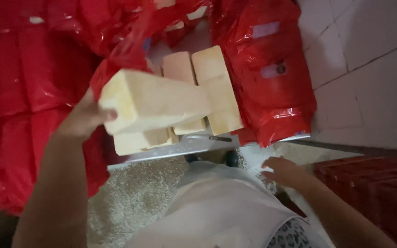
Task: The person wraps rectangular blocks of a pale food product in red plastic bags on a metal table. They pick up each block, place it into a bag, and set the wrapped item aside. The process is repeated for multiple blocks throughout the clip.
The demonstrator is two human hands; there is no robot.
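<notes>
We have the left hand [86, 118] clamped on one end of a pale yellow block [155, 102], fingers wrapped round the near end, thumb on the front face. The block is lifted off and angled across the other blocks [210, 87] that stand side by side on the metal surface [171, 150], between red plastic bags [267, 69].

Handling, our guess: the block looks stiff and dense, sharp-edged, probably fairly heavy for one hand; the faces look smooth, maybe a bit waxy, so it could slip. Corners might chip if knocked. An end grip leaves a long overhang; taking it nearer the middle or supporting underneath would be safer.

Left forearm reaches up from bottom left, wrist bent inward. The right hand [283, 171] hangs low by our side, fingers loosely spread, holding nothing, above the speckled floor [134, 197] and near stacked red crates [368, 188].
</notes>
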